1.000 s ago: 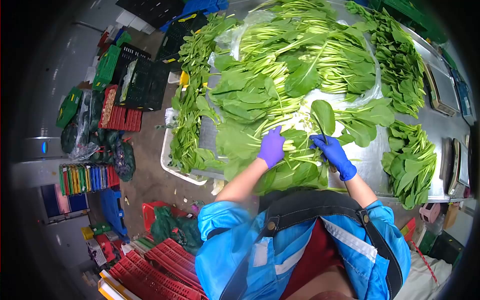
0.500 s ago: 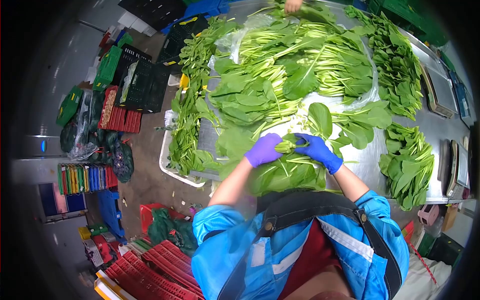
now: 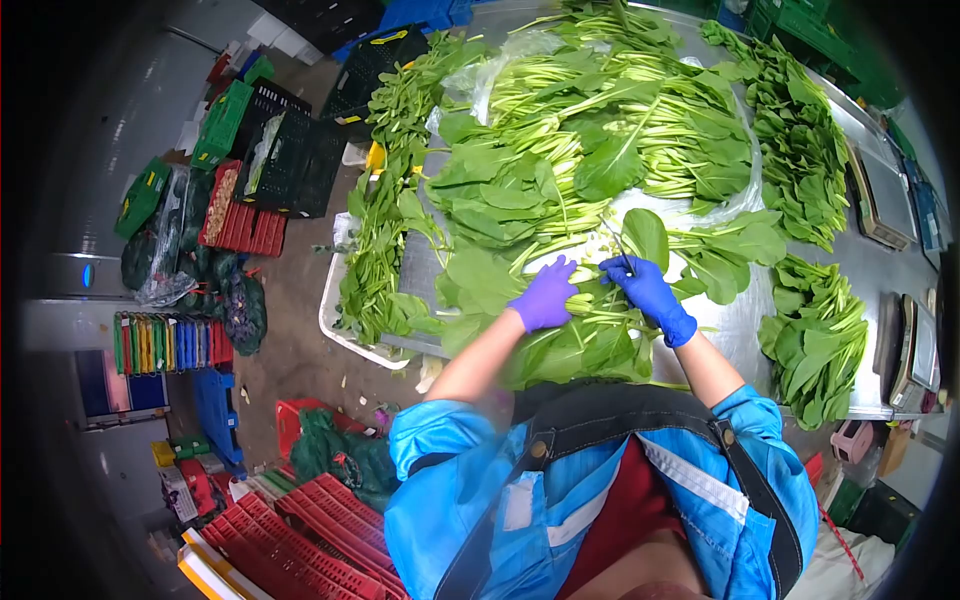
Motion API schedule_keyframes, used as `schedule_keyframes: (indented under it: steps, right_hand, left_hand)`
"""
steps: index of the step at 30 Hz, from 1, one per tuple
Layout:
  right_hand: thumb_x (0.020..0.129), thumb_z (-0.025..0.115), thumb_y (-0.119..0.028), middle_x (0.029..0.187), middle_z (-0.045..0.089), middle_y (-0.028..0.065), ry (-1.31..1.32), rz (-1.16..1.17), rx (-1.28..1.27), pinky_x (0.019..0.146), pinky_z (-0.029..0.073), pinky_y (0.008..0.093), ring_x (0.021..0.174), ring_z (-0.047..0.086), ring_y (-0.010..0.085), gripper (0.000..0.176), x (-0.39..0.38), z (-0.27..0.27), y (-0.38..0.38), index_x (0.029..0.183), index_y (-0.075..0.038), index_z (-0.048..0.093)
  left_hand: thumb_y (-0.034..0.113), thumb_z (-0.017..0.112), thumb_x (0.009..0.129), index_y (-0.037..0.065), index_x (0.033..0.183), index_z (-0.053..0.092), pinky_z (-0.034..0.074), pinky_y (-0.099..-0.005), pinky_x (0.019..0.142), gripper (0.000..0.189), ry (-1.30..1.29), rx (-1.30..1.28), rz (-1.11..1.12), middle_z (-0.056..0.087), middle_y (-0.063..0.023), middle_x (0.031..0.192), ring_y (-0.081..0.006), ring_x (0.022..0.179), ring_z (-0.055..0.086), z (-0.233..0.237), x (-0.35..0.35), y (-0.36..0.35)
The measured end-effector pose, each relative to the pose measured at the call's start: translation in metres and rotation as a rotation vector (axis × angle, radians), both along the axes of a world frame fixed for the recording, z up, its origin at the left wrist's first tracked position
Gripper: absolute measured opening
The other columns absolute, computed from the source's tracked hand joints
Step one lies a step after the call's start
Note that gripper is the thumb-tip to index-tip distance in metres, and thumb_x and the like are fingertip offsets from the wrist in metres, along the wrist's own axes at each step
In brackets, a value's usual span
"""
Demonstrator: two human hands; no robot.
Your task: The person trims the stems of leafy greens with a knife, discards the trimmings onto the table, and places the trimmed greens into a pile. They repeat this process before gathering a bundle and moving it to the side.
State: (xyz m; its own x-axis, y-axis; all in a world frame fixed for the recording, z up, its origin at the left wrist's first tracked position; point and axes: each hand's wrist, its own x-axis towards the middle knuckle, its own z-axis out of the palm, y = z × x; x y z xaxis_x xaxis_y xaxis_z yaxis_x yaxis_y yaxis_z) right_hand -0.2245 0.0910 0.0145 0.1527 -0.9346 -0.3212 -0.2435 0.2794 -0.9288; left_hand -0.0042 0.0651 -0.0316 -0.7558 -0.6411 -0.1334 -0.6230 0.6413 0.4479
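My left hand (image 3: 545,298), in a purple glove, is at the cut stem ends of a small bunch of leafy greens (image 3: 590,335). Its fingers point up and stand slightly apart, and I see nothing gripped in them. My right hand (image 3: 650,298), in a blue glove, is closed on a slim knife (image 3: 619,242) whose blade points away from me. The bunch lies below and between both hands, its leaves toward my body. Pale trimmed stem pieces (image 3: 592,246) are scattered just beyond the hands.
A large heap of leafy greens (image 3: 560,150) on plastic covers the table's middle. Bunches (image 3: 815,340) line the right side near the scales (image 3: 915,350). More greens hang over a white tub (image 3: 330,305) at left. Crates (image 3: 290,165) stand on the floor.
My hands have moved apart, and the left has let go of the stems. The knife now shows in my right hand. Another person's hand at the far edge has gone from view.
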Motion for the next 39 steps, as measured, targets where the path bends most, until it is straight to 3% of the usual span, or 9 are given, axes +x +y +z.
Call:
schedule_keyframes:
  steps: [3,8,11,15,23,27,33,37,39]
  right_hand:
    - [0.088,0.057,-0.021,0.086,0.069,0.0070,0.010,-0.034,0.094,0.052,0.045,0.0250,0.064,0.059,0.0103,0.029,-0.002,0.000,0.014,0.111,-0.004,0.062]
    - [0.088,0.056,-0.021,0.090,0.069,0.0089,0.103,-0.009,0.029,0.059,0.048,0.0264,0.074,0.063,0.0123,0.031,-0.013,-0.029,0.023,0.113,-0.004,0.061]
    - [0.088,0.058,-0.024,0.089,0.068,0.0084,0.070,0.013,-0.050,0.057,0.047,0.0257,0.073,0.062,0.0114,0.033,-0.009,-0.027,0.025,0.114,-0.005,0.061]
    - [0.088,0.062,-0.028,0.076,0.062,0.0023,-0.223,0.114,0.110,0.050,0.042,0.0213,0.064,0.054,0.0067,0.035,0.005,0.033,0.027,0.115,-0.006,0.061]
    - [0.084,0.067,-0.023,0.066,0.058,0.0012,-0.084,0.068,-0.186,0.055,0.039,0.0249,0.060,0.044,0.0065,0.029,-0.001,0.052,0.017,0.105,-0.002,0.065]
    - [0.085,0.065,-0.024,0.081,0.067,0.0158,0.250,-0.110,-0.332,0.060,0.049,0.0328,0.065,0.065,0.0254,0.023,-0.011,0.041,0.018,0.102,-0.008,0.067]
    - [0.073,0.055,-0.002,0.084,0.066,0.0161,0.437,-0.012,-0.646,0.061,0.051,0.0395,0.071,0.064,0.0343,0.050,0.001,0.026,0.030,0.122,-0.013,0.056]
    - [0.070,0.054,0.002,0.078,0.063,0.0160,0.457,-0.049,-0.544,0.059,0.048,0.0412,0.069,0.062,0.0347,0.056,0.007,0.026,0.025,0.124,-0.013,0.054]
    - [0.069,0.054,0.003,0.080,0.062,0.0175,0.380,-0.114,-0.588,0.060,0.048,0.0410,0.071,0.062,0.0353,0.056,0.000,0.013,0.021,0.124,-0.013,0.054]
  left_hand:
    - [0.020,0.071,0.060,0.009,0.097,0.068,0.034,-0.0443,0.102,0.039,-0.050,-0.042,0.036,0.040,-0.0251,0.135,-0.0423,0.123,0.036,-0.018,-0.007,0.003]
    - [0.018,0.067,0.063,0.007,0.088,0.068,0.043,-0.0426,0.084,0.027,-0.032,0.009,0.021,0.056,-0.0121,0.108,-0.0313,0.097,0.049,0.011,-0.005,0.008]
    - [0.017,0.070,0.062,0.006,0.086,0.067,0.044,-0.0400,0.082,0.026,0.129,-0.074,0.006,0.057,-0.0082,0.099,-0.0297,0.096,0.051,0.035,0.007,0.011]
    - [0.015,0.077,0.060,0.007,0.087,0.065,0.044,-0.0379,0.084,0.031,0.289,0.203,0.106,0.054,-0.0092,0.100,-0.0282,0.096,0.052,0.078,0.015,0.008]
    - [0.012,0.079,0.064,0.003,0.098,0.064,0.041,-0.0327,0.095,0.038,0.486,0.420,-0.040,0.051,-0.0144,0.120,-0.0269,0.111,0.051,0.130,0.001,0.005]
    - [0.014,0.078,0.066,0.001,0.106,0.061,0.041,-0.0334,0.096,0.045,0.380,0.383,0.152,0.049,-0.0150,0.124,-0.0275,0.111,0.051,0.096,-0.005,0.005]
    - [0.010,0.076,0.070,-0.002,0.121,0.052,0.045,-0.0317,0.090,0.058,0.444,0.296,0.096,0.051,-0.0129,0.118,-0.0232,0.105,0.054,0.094,-0.013,0.009]
    - [-0.004,0.073,0.070,0.000,0.124,0.048,0.049,-0.0282,0.082,0.059,0.640,0.506,0.065,0.052,-0.0071,0.112,-0.0150,0.095,0.057,0.118,-0.016,0.018]
    - [-0.003,0.072,0.072,0.002,0.121,0.047,0.048,-0.0273,0.080,0.055,0.735,0.983,0.286,0.057,-0.0062,0.104,-0.0134,0.090,0.059,0.127,-0.012,0.020]
